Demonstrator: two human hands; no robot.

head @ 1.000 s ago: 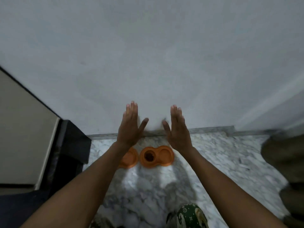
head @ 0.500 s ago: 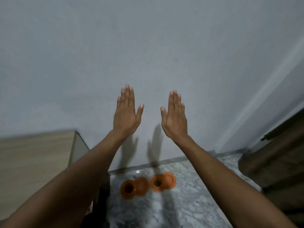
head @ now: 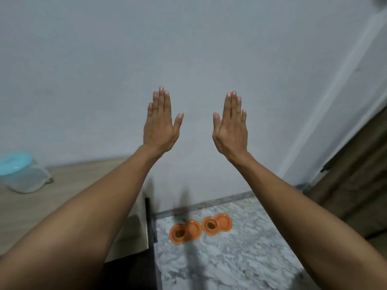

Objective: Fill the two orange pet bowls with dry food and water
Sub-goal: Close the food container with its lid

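— Two hands up in front of you, and both hold nothing. Your left hand (head: 160,124) is flat, fingers straight and pressed side by side, thumb angled out. Your right hand (head: 230,126) mirrors it, back toward you, with a clear gap between the two.

— And where are the bowls?

— Down on the marble floor (head: 230,260), low in your view, between your forearms. Each is an orange double dish. The left bowl (head: 185,231) sits beside the dark edge of the cabinet; the right bowl (head: 217,224) lies just beside it, with a narrow strip of floor between them. Both are close to the base of the wall (head: 188,49). In each, you can see a dark patch in the left cup; I cannot tell what it is.

— Anything on your left?

— Yes. A wooden tabletop (head: 62,189) runs under your left forearm, and at its far left stands a clear plastic container (head: 23,176) with a light blue lid (head: 14,164). It is blurred, so I cannot tell what it holds. At your right edge hangs a brown curtain (head: 356,174).
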